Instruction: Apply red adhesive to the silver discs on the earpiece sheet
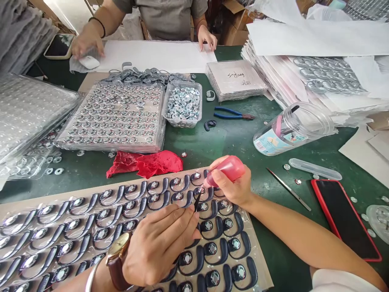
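A clear plastic tray (pixel 261 259) on a brown sheet holds rows of dark ear-hook earphone shells (pixel 223 251), each with a round silver part. My right hand (pixel 235 188) is closed around a pink squeeze bottle (pixel 229 166); its nozzle points down at a shell in the tray's upper right. Closed fingers of my left hand (pixel 161 243) grip dark, pointed tweezers (pixel 197 200), whose tip is beside the nozzle. The rest of the tweezers is hidden under the hand. Crumpled red cloth (pixel 144 163) lies behind the tray.
Behind stand a stacked tray of round parts (pixel 112 117) and a tub of metal discs (pixel 184 103). Blue pliers (pixel 229 113), a tipped clear jar (pixel 291 129), a thin metal tool (pixel 288 189) and a red-cased phone (pixel 346 221) lie rightward. Another person's hands (pixel 208 37) rest across the table.
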Demonstrator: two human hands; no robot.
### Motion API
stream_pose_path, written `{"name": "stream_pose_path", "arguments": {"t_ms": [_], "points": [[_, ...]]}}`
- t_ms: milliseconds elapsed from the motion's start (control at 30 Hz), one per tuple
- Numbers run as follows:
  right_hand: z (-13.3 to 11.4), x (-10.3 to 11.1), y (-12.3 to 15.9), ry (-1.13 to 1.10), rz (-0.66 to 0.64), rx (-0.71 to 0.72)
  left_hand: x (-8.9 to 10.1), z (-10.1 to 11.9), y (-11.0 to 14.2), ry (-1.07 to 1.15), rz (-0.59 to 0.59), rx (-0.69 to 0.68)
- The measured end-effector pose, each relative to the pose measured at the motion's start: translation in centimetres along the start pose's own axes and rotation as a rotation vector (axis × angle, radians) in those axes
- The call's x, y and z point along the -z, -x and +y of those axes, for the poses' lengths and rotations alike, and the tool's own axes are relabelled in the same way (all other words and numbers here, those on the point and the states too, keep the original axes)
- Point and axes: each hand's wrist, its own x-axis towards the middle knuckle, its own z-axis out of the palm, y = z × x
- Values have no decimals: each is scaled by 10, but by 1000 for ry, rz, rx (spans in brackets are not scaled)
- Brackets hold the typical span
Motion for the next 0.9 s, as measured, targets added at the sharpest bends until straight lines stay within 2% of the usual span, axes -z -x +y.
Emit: {"name": "stream_pose_path", "arguments": {"t_ms": [100,233,500,700,900], "points": [[-2,-1,-4,-108,88,-35,4,-2,-4,4,29,0],[-1,-1,-6,-214,91,-93,8,-3,-10,-1,41,-3],[-1,0,-6,-176,92,-91,8,-2,-6,13,48,10],[-1,-1,-6,-156,110,-109,11,0,-15,-2,38,3],[-2,-1,-6,-122,121,-142,11,4,-17,36,76,124]]}}
